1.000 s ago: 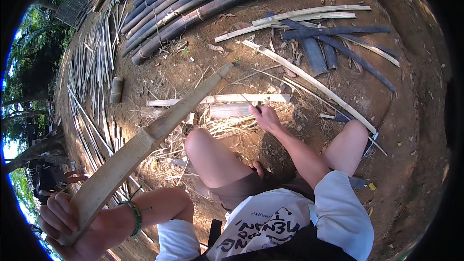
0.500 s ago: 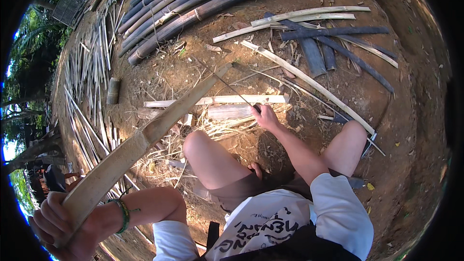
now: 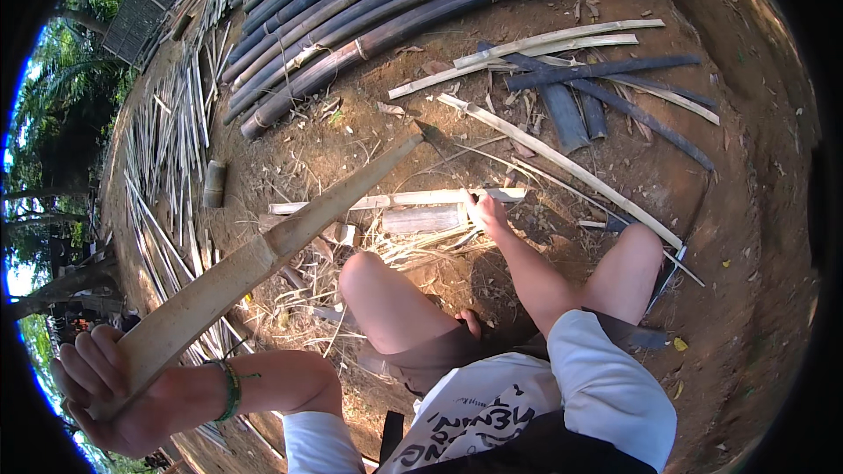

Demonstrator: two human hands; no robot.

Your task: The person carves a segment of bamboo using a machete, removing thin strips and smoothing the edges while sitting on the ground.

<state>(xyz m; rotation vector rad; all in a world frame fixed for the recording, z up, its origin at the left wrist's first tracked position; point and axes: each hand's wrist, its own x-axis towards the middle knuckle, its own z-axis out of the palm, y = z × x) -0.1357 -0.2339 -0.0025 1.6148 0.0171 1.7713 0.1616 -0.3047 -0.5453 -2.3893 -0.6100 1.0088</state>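
My left hand [image 3: 105,391] grips the near end of a long split bamboo slat [image 3: 206,303], raised at the lower left. The slat slants up and away to the right, its pale inner side showing and a node ridge partway along. My right hand [image 3: 487,211] is closed in front of my knees around a knife handle; the blade is hard to make out now. Close by that hand lie a pale bamboo strip [image 3: 395,200] and a short bamboo block [image 3: 421,220]. Thin shavings [image 3: 430,247] are heaped below the block.
Dark bamboo poles [image 3: 351,48] lie side by side at the far side. Thin split sticks [image 3: 167,132] spread along the left, near a short bamboo section [image 3: 213,184]. Dark and pale split pieces [image 3: 606,75] cross at the far right; a long pale strip [image 3: 562,149] reaches toward my right knee.
The knife's long thin blade, which crossed near the slat's far end, no longer shows clearly. My right hand has shifted slightly right and turned. The slat's far end sits a little lower.
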